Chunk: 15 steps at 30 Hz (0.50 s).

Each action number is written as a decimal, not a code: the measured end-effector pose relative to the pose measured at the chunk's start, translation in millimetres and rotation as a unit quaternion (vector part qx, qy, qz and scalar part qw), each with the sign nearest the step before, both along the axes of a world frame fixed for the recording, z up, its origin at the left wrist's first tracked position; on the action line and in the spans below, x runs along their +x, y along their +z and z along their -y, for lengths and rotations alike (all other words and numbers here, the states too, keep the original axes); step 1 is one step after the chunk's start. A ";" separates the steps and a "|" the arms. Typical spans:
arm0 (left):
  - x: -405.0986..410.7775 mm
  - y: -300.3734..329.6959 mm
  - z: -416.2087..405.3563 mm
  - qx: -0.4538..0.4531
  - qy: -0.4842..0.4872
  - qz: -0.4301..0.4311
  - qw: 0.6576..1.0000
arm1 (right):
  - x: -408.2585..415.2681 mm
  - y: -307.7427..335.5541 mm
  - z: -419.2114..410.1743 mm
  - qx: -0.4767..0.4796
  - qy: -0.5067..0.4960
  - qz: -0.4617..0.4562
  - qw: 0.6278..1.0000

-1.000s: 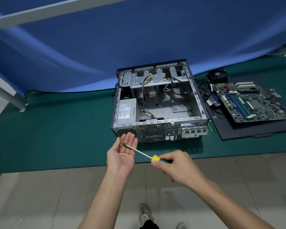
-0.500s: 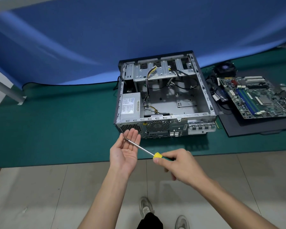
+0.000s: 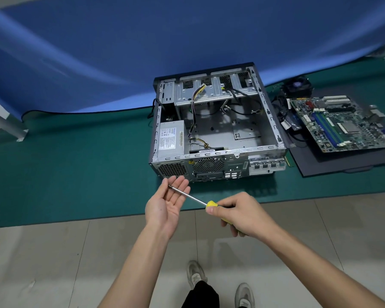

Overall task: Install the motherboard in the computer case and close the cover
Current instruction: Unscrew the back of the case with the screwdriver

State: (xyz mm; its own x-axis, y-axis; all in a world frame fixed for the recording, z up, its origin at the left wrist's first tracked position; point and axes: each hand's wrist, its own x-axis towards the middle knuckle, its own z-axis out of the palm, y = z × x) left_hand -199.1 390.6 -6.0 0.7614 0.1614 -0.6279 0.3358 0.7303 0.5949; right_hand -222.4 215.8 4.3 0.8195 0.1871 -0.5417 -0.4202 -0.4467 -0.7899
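An open computer case (image 3: 213,150) lies on the green mat, its interior bare apart from a power supply (image 3: 171,141) and loose cables. The green motherboard (image 3: 340,123) rests to the right on a dark cover panel (image 3: 333,165). My right hand (image 3: 242,213) grips the yellow handle of a screwdriver (image 3: 193,197) in front of the case. Its metal shaft lies across the fingers of my left hand (image 3: 168,202), which is held flat, palm up.
A black CPU cooler fan (image 3: 298,86) sits behind the motherboard with tangled cables (image 3: 287,121) beside it. The green mat (image 3: 76,170) covers a low surface under a blue backdrop. My shoes (image 3: 218,283) stand on tiled floor below.
Both hands and the screwdriver keep the same pose. The view has shifted, so the case and motherboard sit slightly more to the right in frame.
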 end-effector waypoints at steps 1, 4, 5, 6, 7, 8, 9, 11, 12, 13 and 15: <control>-1.0 -1.1 0.7 0.003 0.000 -0.001 1.000 | 1.5 1.2 0.1 -0.007 0.005 -0.003 1.000; -1.0 -3.9 1.5 0.000 0.007 -0.003 1.000 | 2.6 2.8 -3.7 -0.010 0.014 -0.018 1.000; 0.4 -4.9 1.2 -0.002 0.011 -0.005 1.000 | 1.4 2.0 -6.7 0.004 0.012 -0.034 0.999; 2.0 -6.0 0.2 -0.001 0.013 -0.008 1.000 | -0.4 0.9 -11.0 0.023 0.007 -0.053 0.998; 4.1 -7.2 -1.1 0.000 0.012 -0.011 1.000 | -2.4 -0.8 -16.0 0.044 0.000 -0.073 0.996; 6.5 -8.4 -3.0 0.001 0.009 -0.015 1.000 | -4.6 -2.7 -21.5 0.060 -0.006 -0.089 0.994; 9.4 -9.9 -4.9 0.001 0.005 -0.020 1.000 | -6.2 -4.8 -27.3 0.072 -0.012 -0.098 0.993; 15.5 -12.7 -8.7 0.004 -0.002 -0.032 0.999 | -8.6 -9.5 -38.1 0.087 -0.027 -0.105 0.990; 18.7 -13.8 -10.6 0.005 -0.005 -0.039 0.999 | -9.7 -12.3 -43.1 0.092 -0.038 -0.106 0.989; 22.2 -14.7 -12.4 0.004 -0.010 -0.046 0.999 | -10.8 -15.2 -48.1 0.096 -0.049 -0.106 0.989; 29.5 -15.3 -15.8 -0.007 -0.022 -0.056 0.998 | -12.6 -21.8 -58.5 0.093 -0.062 -0.097 0.989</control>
